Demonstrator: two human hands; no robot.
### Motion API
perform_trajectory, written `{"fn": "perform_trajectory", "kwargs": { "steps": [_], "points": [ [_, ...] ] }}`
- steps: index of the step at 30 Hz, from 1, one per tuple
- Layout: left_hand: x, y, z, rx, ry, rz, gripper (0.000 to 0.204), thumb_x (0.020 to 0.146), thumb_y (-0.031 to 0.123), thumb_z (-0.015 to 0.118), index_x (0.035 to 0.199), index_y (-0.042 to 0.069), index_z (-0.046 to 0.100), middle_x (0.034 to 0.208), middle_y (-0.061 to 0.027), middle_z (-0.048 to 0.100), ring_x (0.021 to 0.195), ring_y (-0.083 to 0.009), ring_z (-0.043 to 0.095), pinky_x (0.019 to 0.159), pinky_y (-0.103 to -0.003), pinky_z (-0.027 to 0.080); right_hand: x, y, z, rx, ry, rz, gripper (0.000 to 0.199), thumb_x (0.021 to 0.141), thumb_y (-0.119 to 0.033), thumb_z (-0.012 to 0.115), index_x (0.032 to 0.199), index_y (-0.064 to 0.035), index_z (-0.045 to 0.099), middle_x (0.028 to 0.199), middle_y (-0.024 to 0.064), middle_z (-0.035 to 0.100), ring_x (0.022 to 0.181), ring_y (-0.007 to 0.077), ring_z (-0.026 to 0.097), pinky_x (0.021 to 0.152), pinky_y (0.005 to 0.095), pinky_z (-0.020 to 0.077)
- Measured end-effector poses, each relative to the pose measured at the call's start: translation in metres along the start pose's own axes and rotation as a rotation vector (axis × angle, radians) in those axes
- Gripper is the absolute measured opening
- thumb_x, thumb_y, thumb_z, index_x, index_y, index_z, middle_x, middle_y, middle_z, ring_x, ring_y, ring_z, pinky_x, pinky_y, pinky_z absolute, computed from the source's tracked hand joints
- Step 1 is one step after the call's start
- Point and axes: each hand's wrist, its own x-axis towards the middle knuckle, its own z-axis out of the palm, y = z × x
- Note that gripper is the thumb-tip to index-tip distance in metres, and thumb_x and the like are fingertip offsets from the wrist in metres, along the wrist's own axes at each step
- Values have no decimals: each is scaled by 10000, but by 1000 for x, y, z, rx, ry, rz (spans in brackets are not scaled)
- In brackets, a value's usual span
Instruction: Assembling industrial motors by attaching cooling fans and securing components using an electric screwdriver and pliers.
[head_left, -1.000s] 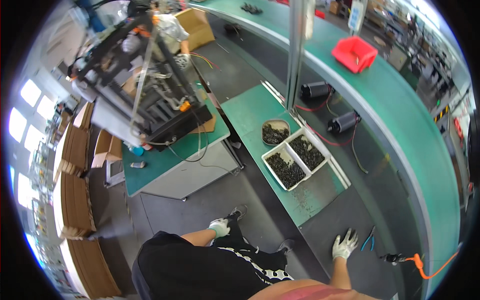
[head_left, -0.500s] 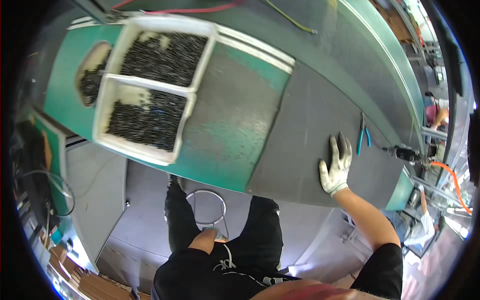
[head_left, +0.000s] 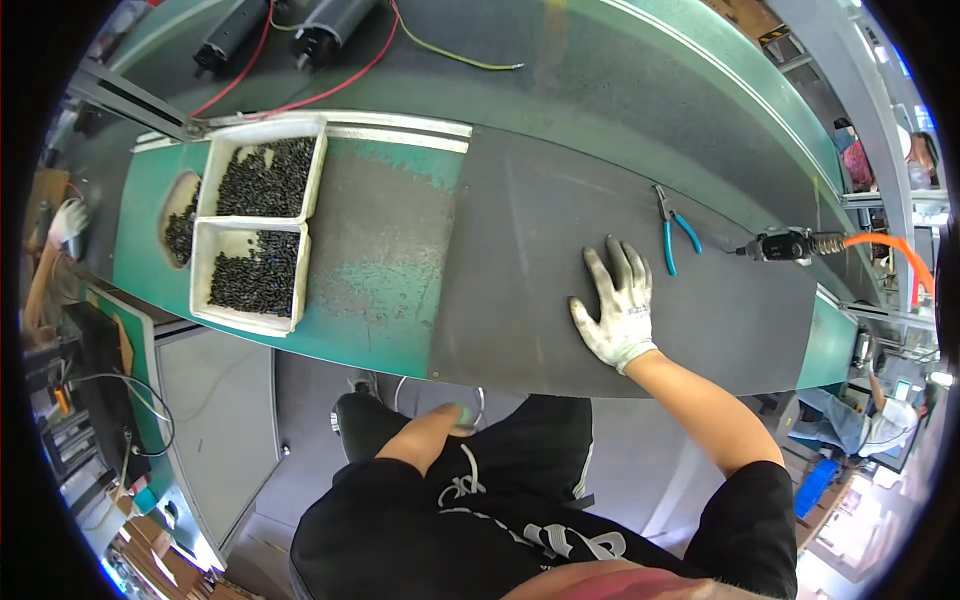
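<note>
My right hand (head_left: 620, 315), in a white glove with darkened fingertips, lies spread on the dark grey mat (head_left: 520, 230) and holds nothing. Right of it, pliers with blue handles (head_left: 676, 232) rest on the mat, apart from my fingers. Farther right is a black power screwdriver (head_left: 795, 246) on an orange coiled hose. My left hand (head_left: 461, 418) hangs below the table edge over my lap; it is small and blurred, and its fingers do not show clearly. Two white bins (head_left: 302, 235) full of small black parts stand on the left of the table.
An oval tray (head_left: 166, 215) with more black parts sits left of the bins. Dark cylindrical tools (head_left: 335, 30) and red cables lie at the back left, a yellow-green cable (head_left: 470, 62) beside them. A stool ring (head_left: 481, 405) shows under the table. Another person's gloved hand (head_left: 69, 221) is far left.
The view has swung to the right, so the table items appear farther left, and the tools at the back have come into view. My right hand stays flat on the mat, its fingers more spread.
</note>
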Motion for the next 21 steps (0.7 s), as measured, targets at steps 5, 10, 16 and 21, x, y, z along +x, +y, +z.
{"fn": "perform_trajectory", "kwargs": {
  "steps": [5,10,16,21],
  "points": [
    [-48,-3,-129,-18,175,11,294,867,230,588,1090,54,663,1054,-205,665,938,-326,654,881,-406,492,-13,9,6,8,61,27,644,811,-387,601,1382,-129,452,1460,202,333,1343,406,280,1121,534,215],
    [-88,-20,-174,-58,403,66,297,876,227,577,1103,52,656,1074,-206,655,966,-326,640,894,-404,483,-20,2,10,19,140,10,600,832,-372,599,1371,-142,472,1463,173,351,1364,376,280,1139,494,211],
    [-124,-34,-177,-73,631,190,301,886,222,564,1118,49,648,1098,-207,644,1000,-326,622,910,-403,471,-30,-2,17,-6,192,17,548,851,-349,594,1347,-138,500,1441,154,397,1358,355,312,1139,456,237],
    [-161,-45,-174,-151,823,328,305,895,218,553,1131,47,641,1118,-207,635,1028,-326,608,923,-401,462,-26,6,21,7,272,26,495,855,-315,608,1307,-123,539,1408,142,441,1324,324,376,1114,430,292]
  ]
}}
